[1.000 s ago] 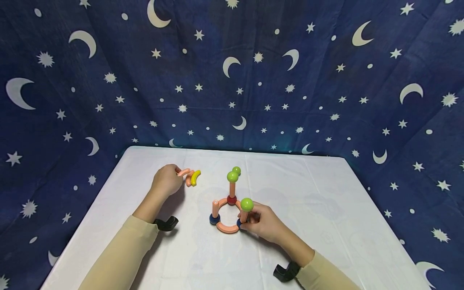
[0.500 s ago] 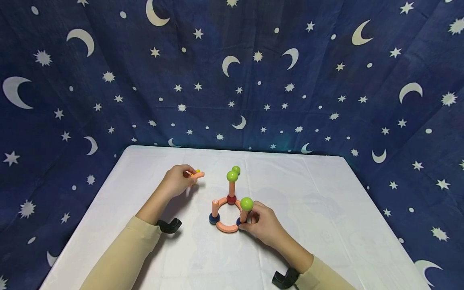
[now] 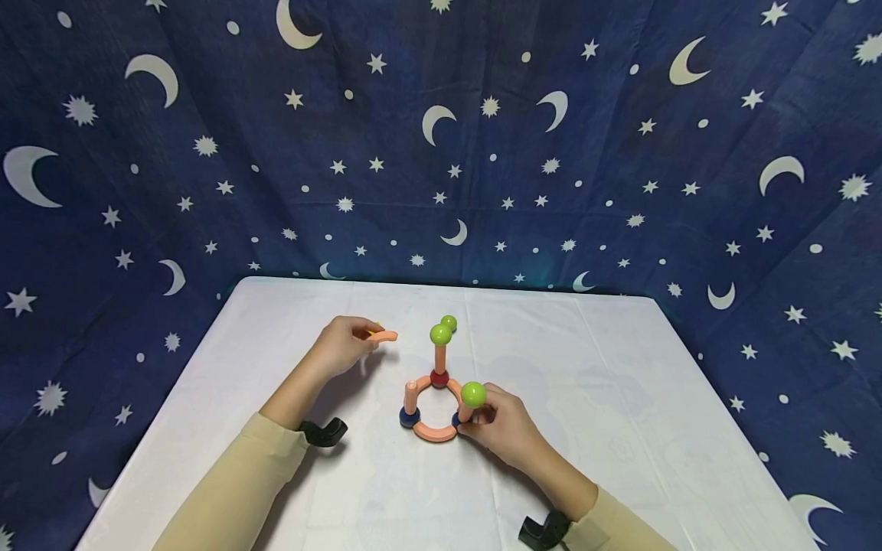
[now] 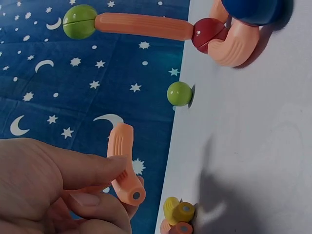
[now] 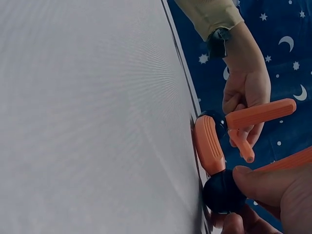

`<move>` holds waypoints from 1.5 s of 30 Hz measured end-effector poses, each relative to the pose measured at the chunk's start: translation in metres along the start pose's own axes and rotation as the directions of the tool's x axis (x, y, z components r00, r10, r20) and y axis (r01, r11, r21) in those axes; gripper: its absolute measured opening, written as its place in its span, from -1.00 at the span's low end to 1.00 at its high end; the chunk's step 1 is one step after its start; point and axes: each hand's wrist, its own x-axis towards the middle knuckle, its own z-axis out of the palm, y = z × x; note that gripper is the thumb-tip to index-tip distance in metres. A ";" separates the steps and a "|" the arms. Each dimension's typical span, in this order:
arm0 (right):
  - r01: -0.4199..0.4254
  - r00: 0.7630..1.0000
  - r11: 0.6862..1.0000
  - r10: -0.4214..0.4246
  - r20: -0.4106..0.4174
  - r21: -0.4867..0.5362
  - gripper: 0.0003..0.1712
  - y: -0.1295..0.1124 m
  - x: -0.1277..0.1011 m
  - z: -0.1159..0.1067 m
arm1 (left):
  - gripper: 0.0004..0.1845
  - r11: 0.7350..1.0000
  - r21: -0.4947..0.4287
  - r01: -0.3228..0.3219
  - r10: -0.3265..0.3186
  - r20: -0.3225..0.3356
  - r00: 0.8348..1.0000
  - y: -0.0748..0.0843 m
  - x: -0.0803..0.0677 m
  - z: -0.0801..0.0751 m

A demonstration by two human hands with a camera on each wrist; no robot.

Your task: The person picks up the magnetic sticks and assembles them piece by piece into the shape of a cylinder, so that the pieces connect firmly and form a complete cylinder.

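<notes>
My left hand point(image 3: 341, 346) pinches a curved peach-orange magnetic rod point(image 4: 124, 151) between thumb and fingers, lifted above the table. A ring of curved orange rods point(image 3: 436, 434) joined by balls lies at mid-table. My right hand point(image 3: 506, 428) grips the ring's right navy ball point(image 5: 222, 192) between thumb and fingers. Above that ball stands a rod topped by a green ball point(image 3: 473, 394). The back red ball point(image 3: 439, 379) carries an upright rod with another green ball point(image 3: 441, 334). From the left navy ball point(image 3: 409, 418) rises a rod point(image 3: 411, 396) with a bare top.
A loose green ball point(image 3: 449, 323) sits on the table behind the ring. Below my left hand lie a yellow curved rod point(image 4: 178, 209) and an orange one point(image 4: 183, 228), mostly hidden in the head view. Starry cloth point(image 3: 441, 229) hangs behind the white table point(image 3: 586, 367).
My left hand has moved right with the curved rod, over the loose rods and toward the ring. My right hand keeps its grip; the green-topped rod beside it leans slightly more to the right.
</notes>
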 end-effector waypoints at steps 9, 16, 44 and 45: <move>-0.003 1.000 1.000 0.003 0.023 0.007 -0.63 0.000 0.003 -0.004 | -0.73 0.999 0.034 -0.001 0.002 -0.016 1.000 0.008 0.004 0.005; -0.094 0.992 0.995 0.090 0.088 0.041 -0.78 0.001 0.007 -0.010 | -0.76 1.000 0.001 0.002 -0.002 -0.003 1.000 0.015 0.011 0.009; -0.035 0.995 0.998 0.030 0.094 0.049 -0.75 0.006 0.008 -0.010 | -0.72 0.942 -0.315 0.112 -0.036 0.237 0.971 0.086 0.063 0.029; -0.037 0.995 0.998 0.033 0.092 0.046 -0.75 0.006 0.008 -0.011 | -0.71 0.941 -0.318 0.113 -0.033 0.245 0.969 0.087 0.063 0.029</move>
